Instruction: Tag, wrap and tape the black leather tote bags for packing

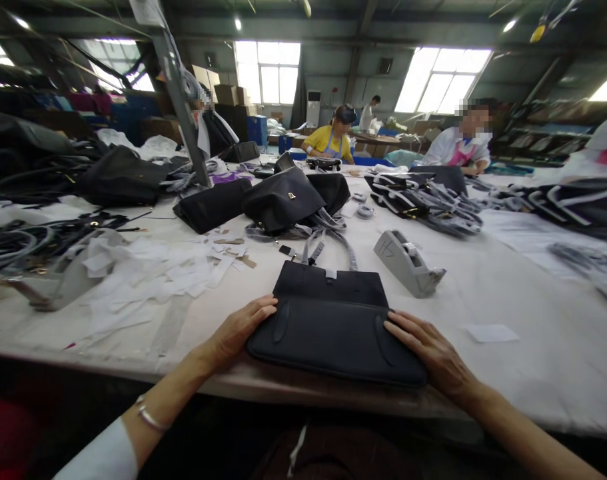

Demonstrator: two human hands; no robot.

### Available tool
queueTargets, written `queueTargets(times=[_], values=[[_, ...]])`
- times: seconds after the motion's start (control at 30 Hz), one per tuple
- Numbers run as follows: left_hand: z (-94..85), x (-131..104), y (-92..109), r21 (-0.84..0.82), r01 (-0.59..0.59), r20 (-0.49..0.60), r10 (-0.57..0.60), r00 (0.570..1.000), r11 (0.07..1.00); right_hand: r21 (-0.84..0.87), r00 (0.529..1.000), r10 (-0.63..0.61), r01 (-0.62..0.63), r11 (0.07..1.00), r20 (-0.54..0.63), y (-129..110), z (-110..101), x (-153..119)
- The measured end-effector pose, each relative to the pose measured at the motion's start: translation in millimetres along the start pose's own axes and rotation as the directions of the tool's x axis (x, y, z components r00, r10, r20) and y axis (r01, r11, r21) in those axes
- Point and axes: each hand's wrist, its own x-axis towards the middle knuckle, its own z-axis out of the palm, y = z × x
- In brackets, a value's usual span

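Observation:
A black bag (333,337) lies flat at the table's near edge, its base towards me and its grey-wrapped handles stretching away. My left hand (240,327) rests against the bag's left side, fingertips on its surface near an oval tab. On the right side, my right hand (430,350) lies along the edge with its fingers stretched over the corner. Both hands touch the bag, and their thumbs are hidden or hard to see. A small white piece (330,274) sits at the middle of the bag's far part.
A grey tape dispenser (408,263) stands right of the bag, another (68,273) at the left beside white paper scraps (168,270). Black bags (286,200) are heaped beyond. A white slip (492,333) lies at right. Several people work across the table (483,280).

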Motion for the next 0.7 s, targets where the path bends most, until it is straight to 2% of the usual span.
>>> queueTargets(times=[0.1,0.17,0.23,0.3,0.33,0.37,0.43,0.47,0.53,0.63,0.7], values=[[-6.8,-5.7,1.2,-0.057,0.023,0.055,-0.02,0.998,0.998,-0.053,0.989,-0.107,0.113,0.992,0.103,1.7,-18.8,1.7],[-14.3,-4.2,6.0,-0.122,0.077,0.074,-0.069,0.995,0.99,-0.031,0.983,-0.151,0.155,0.987,0.102,-2.9,-31.0,17.3],[-20.2,6.1,12.1,-0.142,0.151,0.085,-0.14,0.987,0.978,0.02,0.996,-0.092,0.092,0.996,0.014,-14.3,-35.5,46.9],[-20.0,22.0,16.9,-0.096,0.201,0.087,-0.193,0.977,0.975,0.079,0.998,0.024,-0.02,0.997,-0.051,-30.9,-29.1,82.1],[-17.4,30.1,18.0,-0.059,0.215,0.084,-0.21,0.974,0.975,0.105,0.998,0.058,-0.055,0.993,-0.032,-39.4,-22.3,98.0],[-13.5,37.1,18.4,-0.024,0.228,0.083,-0.225,0.971,0.973,0.127,0.997,0.07,-0.074,0.989,0.036,-47.1,-13.9,111.0],[-4.9,46.4,17.6,0.01,0.257,0.084,-0.257,0.963,0.966,0.17,0.97,0.056,-0.097,0.981,0.235,-57.3,3.8,126.1],[-1.7,48.3,17.4,0.009,0.27,0.091,-0.27,0.959,0.963,0.19,0.943,0.047,-0.115,0.975,0.328,-59.5,11.0,128.3],[-0.7,48.0,19.9,-0.008,0.277,0.124,-0.274,0.954,0.961,0.226,0.897,0.036,-0.15,0.963,0.441,-59.8,18.5,124.5],[-13.5,45.0,32.0,-0.035,0.239,0.226,-0.226,0.948,0.97,0.282,0.879,-0.001,-0.152,0.947,0.476,-58.4,13.3,110.2],[-27.4,49.3,41.1,-0.06,0.225,0.355,-0.19,0.915,0.973,0.311,0.887,-0.044,-0.114,0.944,0.459,-59.7,6.2,101.1]])
